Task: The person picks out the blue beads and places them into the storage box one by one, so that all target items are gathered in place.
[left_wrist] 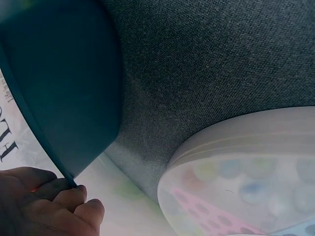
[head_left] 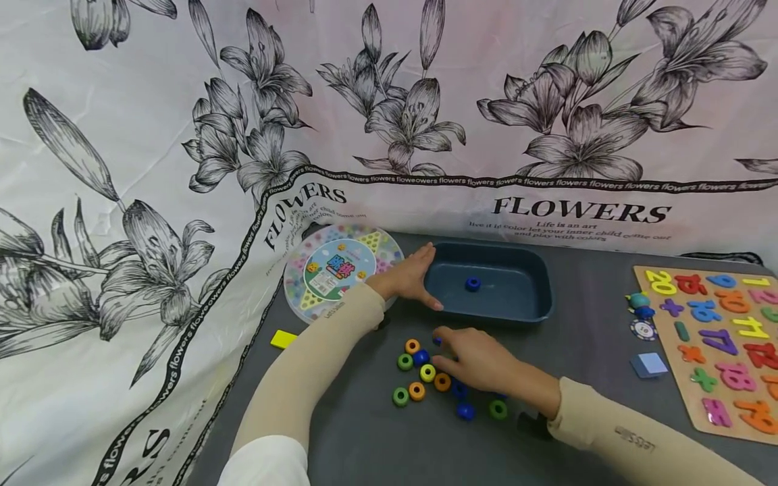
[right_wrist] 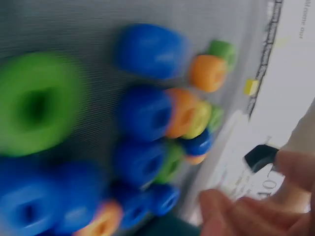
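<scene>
My left hand grips the left end of a dark blue plastic tray; in the left wrist view its fingers curl at the tray's rim. Inside the tray lies one blue bead. Above a loose group of beads, my right hand has thumb and fingers apart. A blue bead shows by its fingertips, and I see none held in the right wrist view. Around it lie orange, green, yellow and more blue beads, some partly hidden under the hand.
Left of the tray sits a round, clear-lidded box with a printed label. A yellow block lies near the left forearm. At right are a wooden number board, a light blue block and a poker chip. Flowered cloth hangs behind.
</scene>
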### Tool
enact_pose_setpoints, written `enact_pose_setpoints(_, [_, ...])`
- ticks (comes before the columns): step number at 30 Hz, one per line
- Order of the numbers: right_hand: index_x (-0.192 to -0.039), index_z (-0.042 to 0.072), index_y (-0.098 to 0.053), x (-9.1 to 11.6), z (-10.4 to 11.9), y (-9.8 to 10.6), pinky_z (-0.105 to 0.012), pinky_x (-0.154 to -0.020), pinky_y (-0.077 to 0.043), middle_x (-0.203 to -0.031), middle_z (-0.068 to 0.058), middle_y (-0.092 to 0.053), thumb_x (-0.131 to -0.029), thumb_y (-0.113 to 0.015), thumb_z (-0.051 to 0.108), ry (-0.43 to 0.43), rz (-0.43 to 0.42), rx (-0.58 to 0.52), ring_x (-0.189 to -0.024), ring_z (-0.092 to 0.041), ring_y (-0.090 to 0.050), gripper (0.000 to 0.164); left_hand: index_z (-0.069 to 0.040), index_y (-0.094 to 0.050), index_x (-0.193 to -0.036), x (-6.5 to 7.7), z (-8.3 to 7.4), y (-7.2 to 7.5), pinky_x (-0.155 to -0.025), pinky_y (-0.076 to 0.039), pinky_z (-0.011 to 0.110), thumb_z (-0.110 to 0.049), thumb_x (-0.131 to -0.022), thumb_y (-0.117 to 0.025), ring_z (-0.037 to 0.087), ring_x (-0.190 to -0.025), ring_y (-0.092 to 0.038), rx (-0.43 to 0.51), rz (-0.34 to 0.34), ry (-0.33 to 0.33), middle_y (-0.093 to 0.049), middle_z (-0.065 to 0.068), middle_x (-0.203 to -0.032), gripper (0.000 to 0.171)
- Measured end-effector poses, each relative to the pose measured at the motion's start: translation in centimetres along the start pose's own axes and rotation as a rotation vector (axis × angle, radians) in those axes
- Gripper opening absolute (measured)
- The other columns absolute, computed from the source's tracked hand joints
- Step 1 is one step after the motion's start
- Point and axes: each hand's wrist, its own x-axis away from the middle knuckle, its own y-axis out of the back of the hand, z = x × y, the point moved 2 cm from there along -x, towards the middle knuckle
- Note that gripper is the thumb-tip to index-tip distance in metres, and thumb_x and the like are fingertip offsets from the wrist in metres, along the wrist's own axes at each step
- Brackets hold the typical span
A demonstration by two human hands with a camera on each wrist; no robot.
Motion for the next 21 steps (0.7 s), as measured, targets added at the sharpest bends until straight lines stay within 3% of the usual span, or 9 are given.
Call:
enact_pose_setpoints(5, [-0.101,0.007,-0.064,-3.1,1.2,-1.7,-0.028,-0.046,-0.043,-0.071,-0.002,-0.063,-0.085,-0.064,0.041,-0.169,0.029,0.04,-0.049,-0.011,-0.052,0.037,-0.005,-0.002,-0.15,0.1,-0.3,0.0,-0.118,-0.012,0.039,-0.057,-0.065,-0.077,0.023,-0.146,-0.003,-0.011,-0.004,0.012,0.007,0.007,-0.158,0.125])
enact_pose_setpoints(10, [-0.081,0.012,-0.063,-4.5,0.2,-3.4,-0.028,-0.045,-0.039,-0.058,0.001,-0.052,-0.083,-0.066,0.045,-0.254,0.075,0.072,-0.047,-0.014,-0.048,0.033,-0.005,-0.002,-0.15,-0.1,-0.6,0.0,-0.117,-0.013,0.038,-0.058,-0.064,-0.077,0.022,-0.146,-0.001,0.004,0.005,-0.007,0.008,0.007,-0.158,0.125])
enact_pose_setpoints(15, [-0.085,0.011,-0.069,-4.5,-0.8,-3.5,-0.028,-0.05,-0.044,-0.065,0.001,-0.062,-0.084,-0.067,0.034,-0.16,0.089,-0.004,-0.051,-0.011,-0.052,0.023,-0.005,-0.003,-0.15,-0.4,-0.3,-0.2,-0.117,-0.016,0.037,-0.058,-0.063,-0.077,0.022,-0.146,-0.002,0.011,-0.004,-0.015,0.007,0.008,-0.158,0.126])
enact_pose_setpoints(17, [-0.097,0.008,-0.07,-4.2,-0.8,-3.0,-0.03,-0.059,-0.049,-0.079,-0.002,-0.068,-0.086,-0.066,0.028,-0.1,0.111,-0.026,-0.062,-0.012,-0.058,0.022,-0.005,-0.002,-0.15,-0.4,-0.1,-0.3,-0.117,-0.017,0.037,-0.058,-0.063,-0.077,0.022,-0.146,-0.002,0.017,-0.005,-0.017,0.008,0.007,-0.158,0.126])
enact_pose_setpoints(21, [-0.117,0.004,-0.064,-3.1,-0.8,-0.6,-0.028,-0.068,-0.048,-0.095,-0.005,-0.062,-0.091,-0.06,0.02,0.048,0.144,-0.029,-0.075,-0.011,-0.055,0.031,-0.005,-0.002,-0.15,-0.3,0.1,-0.3,-0.116,-0.018,0.037,-0.058,-0.063,-0.077,0.022,-0.146,-0.003,0.02,-0.008,-0.015,0.008,0.007,-0.158,0.126])
